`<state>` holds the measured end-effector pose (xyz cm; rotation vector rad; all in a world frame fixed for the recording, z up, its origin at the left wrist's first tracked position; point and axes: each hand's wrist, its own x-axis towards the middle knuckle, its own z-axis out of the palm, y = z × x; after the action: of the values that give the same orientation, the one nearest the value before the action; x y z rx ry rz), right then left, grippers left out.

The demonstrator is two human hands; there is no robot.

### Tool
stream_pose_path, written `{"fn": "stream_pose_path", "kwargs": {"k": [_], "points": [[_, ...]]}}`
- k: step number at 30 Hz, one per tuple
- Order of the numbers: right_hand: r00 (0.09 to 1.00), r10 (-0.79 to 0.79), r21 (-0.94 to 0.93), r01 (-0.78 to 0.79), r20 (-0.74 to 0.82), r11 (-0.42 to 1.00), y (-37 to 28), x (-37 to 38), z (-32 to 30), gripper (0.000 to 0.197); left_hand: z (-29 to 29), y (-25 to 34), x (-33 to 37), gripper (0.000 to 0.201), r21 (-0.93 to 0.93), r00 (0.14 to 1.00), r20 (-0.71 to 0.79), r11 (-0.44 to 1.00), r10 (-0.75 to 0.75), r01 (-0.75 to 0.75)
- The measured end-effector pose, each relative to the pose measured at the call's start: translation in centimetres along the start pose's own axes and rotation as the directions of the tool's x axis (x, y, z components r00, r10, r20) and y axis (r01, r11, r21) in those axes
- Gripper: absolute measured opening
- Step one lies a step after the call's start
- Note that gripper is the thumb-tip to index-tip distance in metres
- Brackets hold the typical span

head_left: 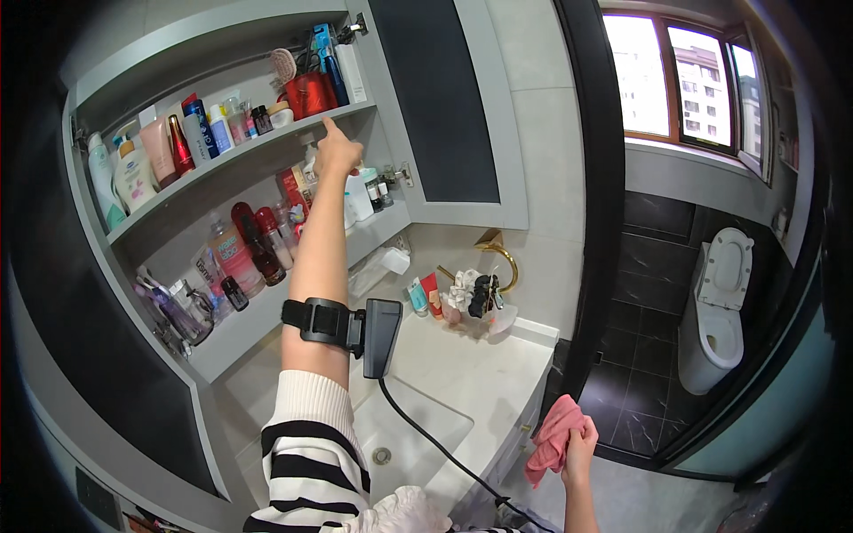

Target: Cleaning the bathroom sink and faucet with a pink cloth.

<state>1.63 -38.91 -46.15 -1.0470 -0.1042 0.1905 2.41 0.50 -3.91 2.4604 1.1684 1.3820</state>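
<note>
My left hand (338, 153) is raised to the cabinet, index finger stretched up to the front edge of the upper shelf (258, 142), just below a red cup (310, 94) that holds combs and brushes. Its other fingers are curled, and I see nothing held in them. Behind this hand, the lower shelf carries white bottles (359, 197) and a red box (294, 188), partly hidden. A black strap with a dark box (382, 338) and a cable sits on my left forearm. Low on the right, my right hand (582, 449) is closed on a crumpled pink cloth (557, 440).
The grey cabinet door (513, 151) stands open to the right. Below are a white sink (418, 426) and counter (444, 351) with tubes (432, 295) and scrunchies (475, 293). Tubes and bottles (133, 173) line the upper shelf. A toilet (711, 346) stands beyond the doorway.
</note>
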Motion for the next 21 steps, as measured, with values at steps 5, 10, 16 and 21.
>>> {"fn": "stream_pose_path", "kwargs": {"k": [5, 10, 16, 21], "points": [[0.999, -0.031, -0.03, 0.031, -0.015, 0.999, -0.1, -0.1, -0.5, 0.014, 0.2, 1.3, -1.2, 0.085, -0.012, 0.994, 0.095, 0.999, -0.05, 0.051], [0.998, -0.066, -0.045, 0.064, -0.026, 0.997, 0.1, -0.2, -0.8, 0.014, -0.1, 1.5, -1.7, 0.085, -0.042, 0.989, 0.131, 0.997, -0.065, 0.071], [0.999, -0.032, -0.028, 0.032, -0.017, 0.999, 0.6, -0.5, -0.7, 0.014, 0.4, -0.2, -1.1, 0.084, -0.04, 0.994, 0.087, 0.997, -0.067, 0.071], [1.0, -0.016, -0.041, 0.016, -0.01, 0.999, 0.8, -0.8, -0.2, 0.013, 0.1, -0.9, -1.1, 0.085, -0.049, 0.995, 0.074, 0.996, -0.064, 0.068]]}}
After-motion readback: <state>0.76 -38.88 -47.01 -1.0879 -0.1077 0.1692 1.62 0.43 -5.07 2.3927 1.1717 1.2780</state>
